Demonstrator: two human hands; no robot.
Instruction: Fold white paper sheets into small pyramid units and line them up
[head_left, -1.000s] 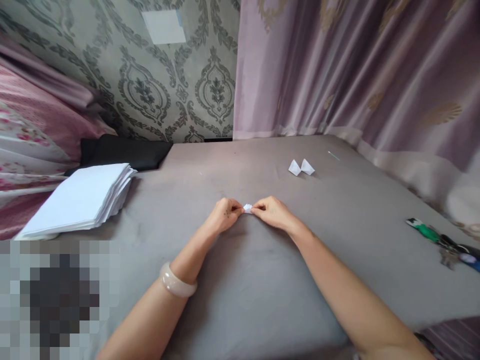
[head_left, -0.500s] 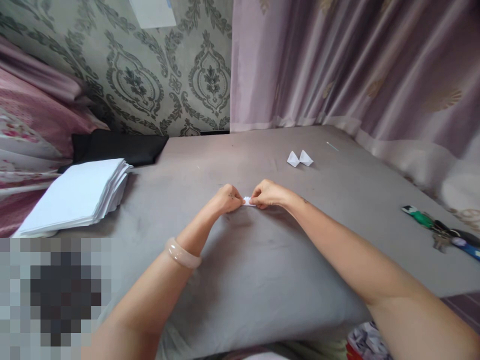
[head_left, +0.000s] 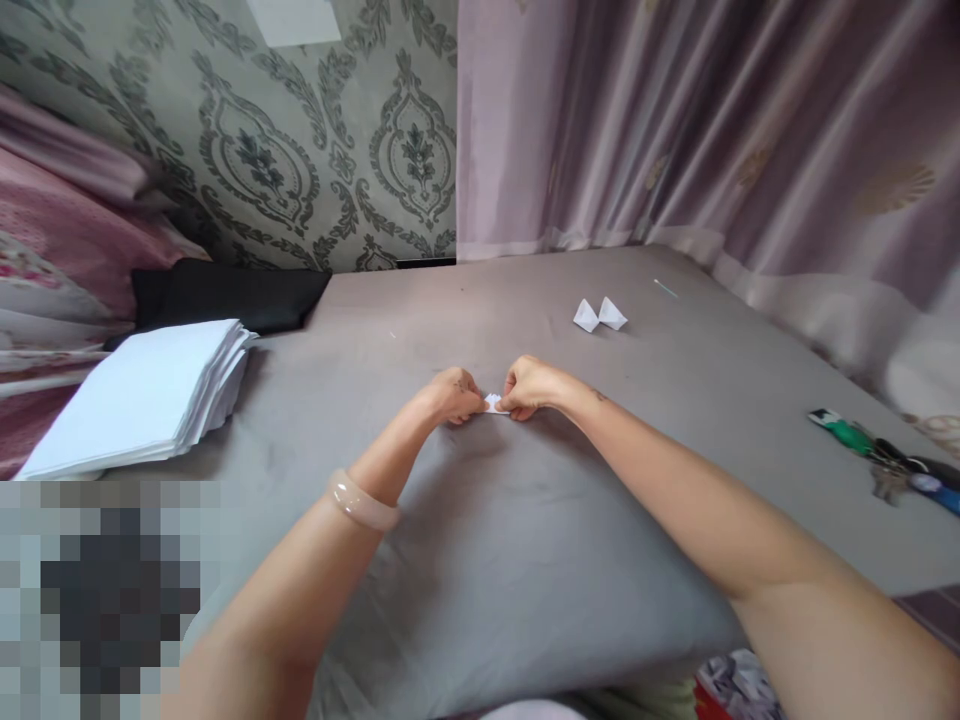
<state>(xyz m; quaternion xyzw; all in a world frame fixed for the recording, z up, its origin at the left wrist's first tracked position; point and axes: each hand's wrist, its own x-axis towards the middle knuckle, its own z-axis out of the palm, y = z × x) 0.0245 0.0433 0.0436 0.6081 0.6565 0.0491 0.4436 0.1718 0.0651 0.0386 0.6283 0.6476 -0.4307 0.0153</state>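
Both hands at close work over the large, smooth grey cloth surface (head_left: 420,590). Left hand (head_left: 457,396), with a pale, glossy ring-shaped bangle (head_left: 364,501) on its forearm, had its fingertips closed on the near-left end of a tiny white folded-paper piece with a jagged, crimped top edge (head_left: 492,403). Right hand (head_left: 528,386) pinched the other end, so the paper sat between the two grips, just at or above the cloth; contact underneath could not be told. Change over the last second: the piece had gone from a compact, bunched look to a lower, longer strip, its points standing above a straight base, and the right hand had risen into a steeper bend with its knuckles higher. Both pinches stayed on the paper throughout. Read as fine pressing or spreading of the folds, with the piece unreleased and the handling still under way; exact finger pressure was hidden. Unmoved on the cloth: two small white faceted paper shapes (head_left: 586,316), side by side beyond the right hand, and the thick, uneven stack of white paper sheets (head_left: 139,395) off to the left. Far right, a bunch of keys with a green holder (head_left: 851,436) lay well apart from the hands.
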